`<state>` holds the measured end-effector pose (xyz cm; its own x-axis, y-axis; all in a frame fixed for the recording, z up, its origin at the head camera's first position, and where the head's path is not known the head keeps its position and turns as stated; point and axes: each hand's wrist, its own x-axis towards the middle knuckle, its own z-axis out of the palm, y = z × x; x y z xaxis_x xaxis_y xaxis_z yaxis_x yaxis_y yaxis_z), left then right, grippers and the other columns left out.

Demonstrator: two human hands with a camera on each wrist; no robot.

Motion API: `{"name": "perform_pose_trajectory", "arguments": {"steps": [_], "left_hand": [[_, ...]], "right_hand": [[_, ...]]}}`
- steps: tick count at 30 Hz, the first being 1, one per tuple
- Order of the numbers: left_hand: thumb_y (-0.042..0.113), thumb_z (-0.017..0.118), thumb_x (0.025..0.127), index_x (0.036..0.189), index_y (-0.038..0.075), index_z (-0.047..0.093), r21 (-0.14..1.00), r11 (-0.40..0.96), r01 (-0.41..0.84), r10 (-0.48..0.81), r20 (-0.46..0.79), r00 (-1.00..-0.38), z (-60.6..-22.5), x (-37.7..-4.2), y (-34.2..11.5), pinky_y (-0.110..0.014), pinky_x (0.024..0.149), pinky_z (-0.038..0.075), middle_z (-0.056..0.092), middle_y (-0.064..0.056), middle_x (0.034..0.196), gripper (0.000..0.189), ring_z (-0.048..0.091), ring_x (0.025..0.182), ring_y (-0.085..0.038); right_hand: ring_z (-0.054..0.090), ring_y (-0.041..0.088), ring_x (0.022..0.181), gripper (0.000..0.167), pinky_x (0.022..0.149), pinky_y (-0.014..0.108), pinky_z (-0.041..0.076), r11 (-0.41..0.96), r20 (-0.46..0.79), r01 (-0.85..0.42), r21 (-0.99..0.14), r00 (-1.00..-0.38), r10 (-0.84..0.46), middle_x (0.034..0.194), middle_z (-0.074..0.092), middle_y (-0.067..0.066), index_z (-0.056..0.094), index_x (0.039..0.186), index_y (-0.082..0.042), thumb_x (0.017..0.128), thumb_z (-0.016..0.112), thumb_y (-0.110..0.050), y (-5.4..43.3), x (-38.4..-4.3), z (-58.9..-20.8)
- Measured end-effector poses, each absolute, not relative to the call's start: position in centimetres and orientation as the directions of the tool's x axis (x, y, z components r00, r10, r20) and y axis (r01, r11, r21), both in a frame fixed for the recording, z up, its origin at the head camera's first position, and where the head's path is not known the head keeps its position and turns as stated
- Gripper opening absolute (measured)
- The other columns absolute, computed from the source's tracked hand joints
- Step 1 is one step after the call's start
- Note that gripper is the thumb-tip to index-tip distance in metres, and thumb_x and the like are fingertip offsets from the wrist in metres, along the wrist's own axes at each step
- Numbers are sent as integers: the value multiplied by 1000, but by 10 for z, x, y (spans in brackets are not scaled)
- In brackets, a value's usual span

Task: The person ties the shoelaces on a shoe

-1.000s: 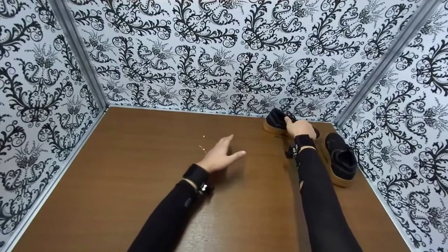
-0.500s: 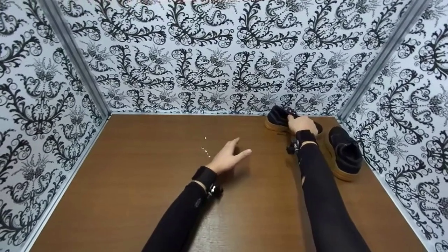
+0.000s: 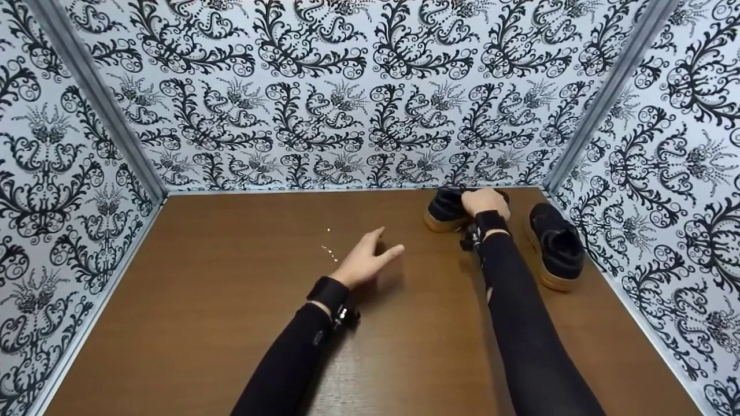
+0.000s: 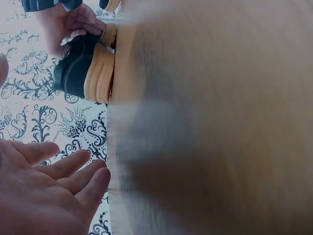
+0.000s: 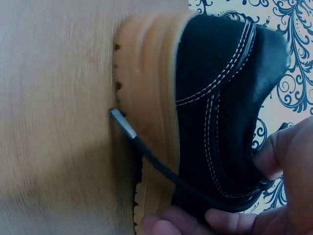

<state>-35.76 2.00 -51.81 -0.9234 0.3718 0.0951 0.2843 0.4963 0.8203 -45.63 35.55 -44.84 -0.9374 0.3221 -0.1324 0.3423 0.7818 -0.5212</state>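
Note:
At the back right of the wooden surface, my right hand [image 3: 487, 203] grips a black shoe [image 3: 444, 211] with a tan sole, covering its middle and toe part. In the right wrist view the thumb is at the opening of the shoe [image 5: 210, 63] and the fingers lie along its side. A dark lace [image 5: 161, 169] with a metal tip hangs over the sole. My left hand [image 3: 367, 258] hovers over the middle of the surface, palm turned toward the shoes, fingers extended and touching nothing. The matching black shoe [image 3: 556, 245] stands apart, farther right, heel toward me.
Patterned walls [image 3: 341, 104] close in the wooden surface [image 3: 231, 323] at the back and both sides. Metal posts [image 3: 104, 104] stand in the back corners. Several small bright specks [image 3: 330, 251] show on the wood left of my left hand.
The heel end of the gripped shoe has come slightly toward me, away from the back wall, with my right hand still on it. The head view has shifted; the other shoe stays put.

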Motion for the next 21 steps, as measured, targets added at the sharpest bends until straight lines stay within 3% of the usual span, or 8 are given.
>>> {"name": "perform_pose_trajectory", "arguments": {"steps": [5, 10, 16, 21], "left_hand": [[66, 62, 107, 172, 0, 33, 825, 479, 299, 381, 112, -918, -519, -358, 20, -50, 133, 29, 39, -25, 173, 97, 37, 161, -39], [64, 62, 108, 171, -1, 35, 828, 470, 305, 380, 122, -917, -519, -358, 19, -49, 132, 30, 41, -25, 172, 95, 37, 161, -39], [65, 61, 108, 171, -1, 35, 832, 469, 296, 368, 120, -922, -520, -359, 19, -50, 133, 28, 40, -25, 173, 95, 36, 162, -39], [65, 61, 108, 171, -2, 35, 845, 459, 273, 353, 109, -929, -520, -359, 20, -50, 133, 28, 40, -25, 173, 95, 37, 162, -39]], "right_hand": [[66, 48, 124, 65, 99, 61, 57, 769, -139, 408, -492, -909, 393, 150, 61, 31, 63, 149, 3, 110, 43, -45, 345, -452, -447], [62, 53, 130, 63, 103, 65, 55, 784, -96, 358, -507, -928, 361, 152, 59, 35, 62, 147, 8, 109, 44, -39, 348, -454, -452], [67, 52, 120, 54, 97, 63, 58, 775, -27, 315, -548, -932, 360, 141, 67, 33, 71, 132, 5, 113, 45, -38, 354, -461, -466], [67, 56, 119, 54, 97, 67, 57, 784, 40, 273, -557, -934, 354, 140, 67, 35, 70, 137, 5, 113, 47, -38, 354, -461, -474]]}}
